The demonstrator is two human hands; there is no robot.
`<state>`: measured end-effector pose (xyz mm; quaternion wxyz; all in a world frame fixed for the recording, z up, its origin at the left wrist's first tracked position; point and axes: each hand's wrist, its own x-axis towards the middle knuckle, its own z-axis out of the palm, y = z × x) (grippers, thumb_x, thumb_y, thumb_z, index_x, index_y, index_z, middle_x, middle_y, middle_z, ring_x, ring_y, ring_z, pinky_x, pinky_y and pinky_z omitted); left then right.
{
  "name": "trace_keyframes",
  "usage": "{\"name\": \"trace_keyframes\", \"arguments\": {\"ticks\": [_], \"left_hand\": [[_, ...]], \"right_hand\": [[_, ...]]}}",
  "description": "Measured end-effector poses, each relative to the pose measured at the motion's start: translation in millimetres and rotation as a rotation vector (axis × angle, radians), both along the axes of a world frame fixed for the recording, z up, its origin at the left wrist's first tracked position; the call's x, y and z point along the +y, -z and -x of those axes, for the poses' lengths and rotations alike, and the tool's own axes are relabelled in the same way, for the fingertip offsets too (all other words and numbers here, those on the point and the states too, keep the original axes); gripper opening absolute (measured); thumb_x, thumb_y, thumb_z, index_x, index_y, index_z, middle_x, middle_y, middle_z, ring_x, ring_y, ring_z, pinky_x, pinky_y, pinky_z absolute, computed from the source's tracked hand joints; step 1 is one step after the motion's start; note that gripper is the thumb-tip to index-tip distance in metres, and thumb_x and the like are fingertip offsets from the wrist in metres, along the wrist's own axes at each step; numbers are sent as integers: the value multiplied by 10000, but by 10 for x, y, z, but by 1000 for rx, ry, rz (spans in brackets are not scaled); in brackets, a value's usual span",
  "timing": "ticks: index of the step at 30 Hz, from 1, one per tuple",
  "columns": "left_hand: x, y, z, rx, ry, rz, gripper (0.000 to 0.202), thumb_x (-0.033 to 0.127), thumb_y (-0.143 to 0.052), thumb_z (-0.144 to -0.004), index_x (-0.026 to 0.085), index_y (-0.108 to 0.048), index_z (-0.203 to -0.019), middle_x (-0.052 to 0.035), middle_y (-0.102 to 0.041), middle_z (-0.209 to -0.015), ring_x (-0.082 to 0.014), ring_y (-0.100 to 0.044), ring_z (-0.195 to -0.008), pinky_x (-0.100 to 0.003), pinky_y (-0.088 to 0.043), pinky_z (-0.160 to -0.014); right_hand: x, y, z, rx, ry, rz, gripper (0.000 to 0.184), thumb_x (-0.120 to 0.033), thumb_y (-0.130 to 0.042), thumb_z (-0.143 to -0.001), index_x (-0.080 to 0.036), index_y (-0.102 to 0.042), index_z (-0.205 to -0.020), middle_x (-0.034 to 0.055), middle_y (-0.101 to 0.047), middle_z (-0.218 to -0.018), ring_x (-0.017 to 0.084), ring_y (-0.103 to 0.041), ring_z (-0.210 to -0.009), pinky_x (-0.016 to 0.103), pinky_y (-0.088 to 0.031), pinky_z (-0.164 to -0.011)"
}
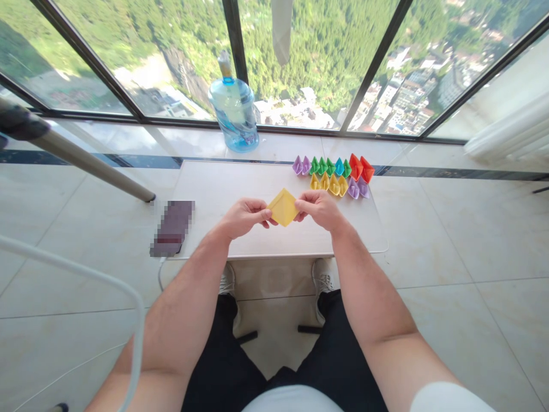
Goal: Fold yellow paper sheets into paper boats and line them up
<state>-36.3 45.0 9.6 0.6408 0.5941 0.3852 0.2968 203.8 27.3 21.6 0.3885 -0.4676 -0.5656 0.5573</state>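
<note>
A folded yellow paper (pixel 283 208), diamond-shaped, is held up over the low white table by its left and right corners. My left hand (pixel 249 217) pinches one corner between thumb and fingers. At the opposite corner my right hand (pixel 318 209) has a similar pinch. Just beyond my right hand stand small folded paper boats in two rows: yellow boats (pixel 325 183), purple boats (pixel 358 188), green boats (pixel 322 166), a blue boat (pixel 339 167) and red boats (pixel 361 168).
The white table (pixel 240 183) has a blurred-out phone (pixel 172 229) at its left edge, with a cable. Behind the table stands a blue water jug (pixel 234 111) by the window. A grey pole (pixel 98 157) slants in from the left, and a white tube (pixel 107 277) curves at lower left.
</note>
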Motion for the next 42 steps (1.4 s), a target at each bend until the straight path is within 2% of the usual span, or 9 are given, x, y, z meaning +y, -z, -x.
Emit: {"name": "trace_keyframes", "arguments": {"ticks": [5,9,13,16,21,26,31,37,42], "left_hand": [[-30,14,-60,-4,-123,-17,388,526,-836,-690,152,-739,-719,-60,-732,-737,-200,-697,-700,-349,-592,-714],[-67,38,-136,-102,-250,-27,387,496,-856,-677,156,-682,-735,-31,-718,-751,-188,-693,-739,-350,-586,-761],[-71,55,-195,-204,-301,62,525,566,-837,-682,190,-660,-1004,-28,-745,-830,-190,-703,-742,-322,-574,-695],[-50,75,-215,-228,-353,119,594,594,-789,-719,184,-690,-1138,-43,-751,-842,-181,-692,-710,-287,-540,-650],[-50,89,-251,-79,-465,39,359,446,-822,-687,144,-789,-880,-68,-767,-832,-191,-678,-734,-281,-510,-669],[-90,48,-293,-100,-454,81,463,412,-804,-674,157,-786,-1060,-56,-770,-801,-182,-663,-654,-294,-508,-624],[-96,36,-304,-123,-471,105,390,428,-855,-620,143,-781,-876,-61,-758,-800,-201,-692,-719,-326,-558,-682],[-98,17,-313,-166,-498,97,373,415,-844,-631,135,-788,-870,-54,-747,-781,-189,-693,-726,-336,-583,-718],[-101,7,-310,-210,-480,113,379,424,-845,-629,141,-781,-873,-54,-757,-807,-209,-718,-759,-398,-615,-773]], "right_hand": [[1,9,33,-23,20,-42,422,-568,-754,-768,-166,-648,-693,35,-692,-628,147,-661,-597,256,-543,-579],[-17,19,59,-111,-14,-105,444,-603,-720,-795,-170,-668,-714,27,-669,-642,132,-614,-620,239,-482,-571],[-42,-7,93,-202,-11,-161,386,-539,-699,-811,-173,-673,-691,-14,-599,-607,97,-492,-559,229,-386,-519],[-55,-19,118,-196,-35,-170,315,-472,-697,-812,-174,-686,-714,-17,-616,-645,101,-503,-581,236,-409,-554],[-69,8,192,-191,-76,-261,197,-374,-684,-822,-183,-726,-849,16,-718,-822,154,-632,-793,282,-494,-789],[-65,43,294,-235,23,-273,246,-416,-652,-836,-182,-713,-796,7,-693,-759,146,-588,-728,267,-468,-707],[-47,88,324,-266,147,-250,192,-365,-656,-798,-183,-697,-751,-1,-692,-741,150,-599,-719,261,-459,-674],[-47,120,347,-253,207,-260,183,-347,-653,-802,-192,-732,-859,21,-740,-853,178,-660,-810,286,-507,-753],[-49,110,355,-242,226,-270,187,-328,-644,-804,-196,-724,-909,30,-750,-916,190,-674,-877,311,-528,-826]]}}
